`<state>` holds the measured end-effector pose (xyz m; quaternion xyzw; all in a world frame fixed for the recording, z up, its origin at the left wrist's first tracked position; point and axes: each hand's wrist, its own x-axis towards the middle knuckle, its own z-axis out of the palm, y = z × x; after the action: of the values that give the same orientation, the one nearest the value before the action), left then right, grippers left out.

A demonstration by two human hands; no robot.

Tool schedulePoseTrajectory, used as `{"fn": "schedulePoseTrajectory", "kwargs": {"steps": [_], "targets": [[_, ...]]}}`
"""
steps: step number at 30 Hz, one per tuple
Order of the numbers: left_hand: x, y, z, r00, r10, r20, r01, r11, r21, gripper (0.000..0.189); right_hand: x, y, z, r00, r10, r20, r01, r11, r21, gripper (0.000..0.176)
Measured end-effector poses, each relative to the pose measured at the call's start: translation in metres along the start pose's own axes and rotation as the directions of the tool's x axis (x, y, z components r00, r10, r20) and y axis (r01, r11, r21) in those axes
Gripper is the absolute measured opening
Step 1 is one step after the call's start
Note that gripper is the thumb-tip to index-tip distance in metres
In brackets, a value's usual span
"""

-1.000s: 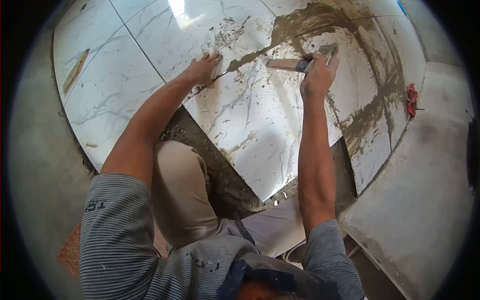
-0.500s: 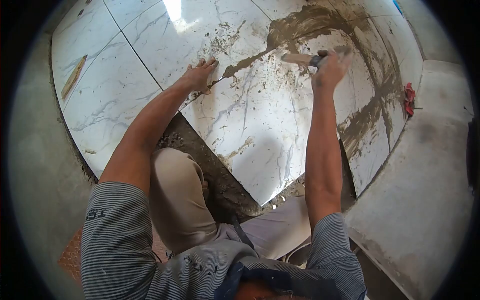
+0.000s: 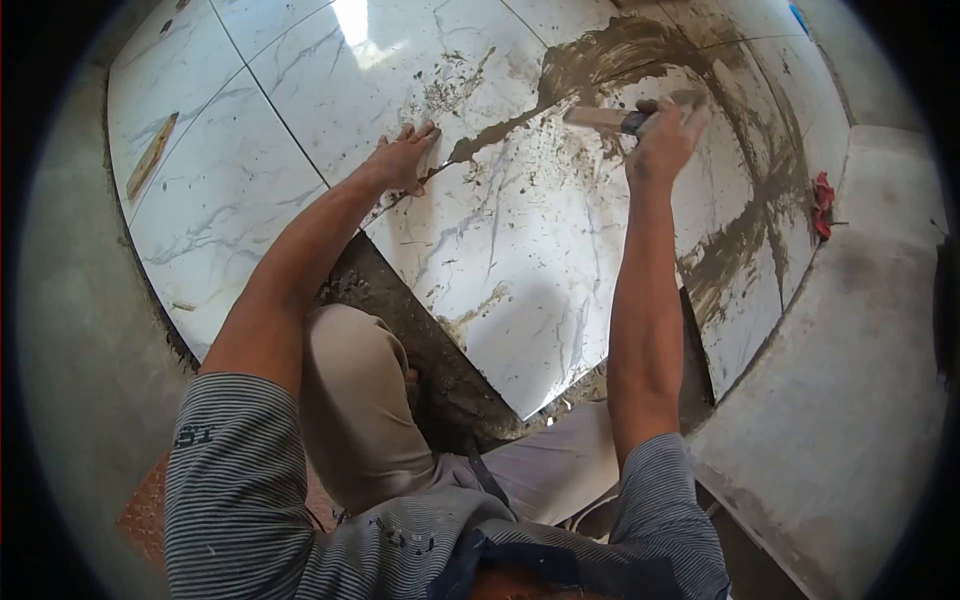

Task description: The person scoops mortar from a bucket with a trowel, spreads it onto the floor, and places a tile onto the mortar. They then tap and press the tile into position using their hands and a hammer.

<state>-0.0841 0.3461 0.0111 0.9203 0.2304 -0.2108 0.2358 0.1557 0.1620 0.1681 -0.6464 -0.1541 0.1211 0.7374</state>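
My left hand (image 3: 404,160) lies with fingers spread on the white marbled tiles, beside a joint smeared with brown mortar (image 3: 490,138). My right hand (image 3: 664,142) is wrapped round a tool with a wooden part and a dark band (image 3: 603,119), held over the large front tile (image 3: 500,250). The wooden part points left, and the tool's far end is partly hidden by my fingers. Wet mortar streaks (image 3: 625,45) curve over the tiles behind and to the right of this hand.
A wood sliver (image 3: 152,156) lies on the left tiles. Dark rough bedding (image 3: 440,345) shows between the front tile and my knees. A red crumpled item (image 3: 822,205) is at the right edge, next to a grey concrete ledge (image 3: 830,340).
The view has shifted very slightly. Both hands stay in nearly the same places, with the tool still in my right hand.
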Motion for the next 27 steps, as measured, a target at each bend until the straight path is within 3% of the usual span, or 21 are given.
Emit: {"fn": "schedulePoseTrajectory", "kwargs": {"steps": [2, 4, 6, 7, 10, 12, 15, 16, 18, 20, 22, 24, 27], "targets": [[-0.005, 0.0, 0.008, 1.0, 0.013, 0.023, -0.013, 1.0, -0.003, 0.114, 0.003, 0.023, -0.01, 0.974, -0.226, 0.012, 0.223, 0.954, -0.202, 0.057], [-0.004, 0.003, 0.002, 1.0, 0.007, -0.002, -0.007, 1.0, -0.018, 0.114, 0.006, 0.024, -0.004, 0.985, -0.172, -0.019, 0.165, 0.968, -0.187, 0.051], [-0.003, 0.004, 0.0, 1.0, 0.018, -0.001, -0.018, 1.0, -0.011, 0.114, 0.002, 0.007, 0.002, 0.989, -0.128, 0.073, 0.127, 0.992, 0.008, 0.058], [-0.004, 0.001, 0.002, 1.0, 0.019, 0.011, -0.019, 1.0, -0.015, 0.114, -0.013, -0.002, 0.011, 0.983, -0.183, 0.013, 0.182, 0.98, 0.079, 0.045], [-0.004, 0.001, 0.004, 1.0, 0.023, -0.017, -0.023, 0.999, -0.03, 0.114, -0.013, 0.018, 0.005, 0.994, -0.098, 0.055, 0.102, 0.991, -0.081, 0.045], [-0.003, 0.004, 0.0, 1.0, 0.017, -0.014, -0.017, 1.0, -0.02, 0.114, -0.007, 0.013, 0.005, 0.992, -0.105, 0.074, 0.11, 0.991, -0.072, 0.055], [-0.003, 0.0, 0.003, 1.0, 0.015, 0.003, -0.015, 0.999, -0.032, 0.115, -0.037, -0.013, 0.017, 0.988, -0.136, 0.078, 0.124, 0.982, 0.144, 0.055], [-0.006, -0.001, 0.009, 1.0, 0.011, 0.019, -0.01, 0.999, -0.037, 0.115, -0.038, 0.0, 0.014, 0.99, -0.119, 0.078, 0.108, 0.985, 0.138, 0.055], [-0.004, 0.002, 0.003, 1.0, 0.013, -0.009, -0.013, 0.999, -0.032, 0.115, -0.03, 0.015, 0.015, 0.984, -0.124, 0.129, 0.14, 0.982, -0.126, 0.06], [-0.001, 0.003, -0.002, 1.0, 0.018, -0.002, -0.019, 1.0, -0.025, 0.115, -0.03, 0.009, 0.014, 0.98, -0.092, 0.178, 0.107, 0.991, -0.081, 0.06], [-0.002, -0.002, 0.003, 1.0, -0.001, 0.027, 0.002, 0.999, -0.038, 0.114, -0.057, -0.014, 0.025, 0.989, -0.095, 0.112, 0.071, 0.977, 0.202, 0.056], [-0.002, -0.001, 0.006, 1.0, 0.017, -0.006, -0.017, 1.0, -0.02, 0.114, -0.065, -0.01, 0.024, 0.995, -0.023, 0.101, 0.005, 0.984, 0.178, 0.055], [-0.005, 0.001, 0.004, 1.0, 0.019, -0.011, -0.019, 0.999, -0.029, 0.115, -0.049, -0.007, 0.026, 0.991, -0.061, 0.117, 0.058, 0.998, 0.032, 0.056]]}}
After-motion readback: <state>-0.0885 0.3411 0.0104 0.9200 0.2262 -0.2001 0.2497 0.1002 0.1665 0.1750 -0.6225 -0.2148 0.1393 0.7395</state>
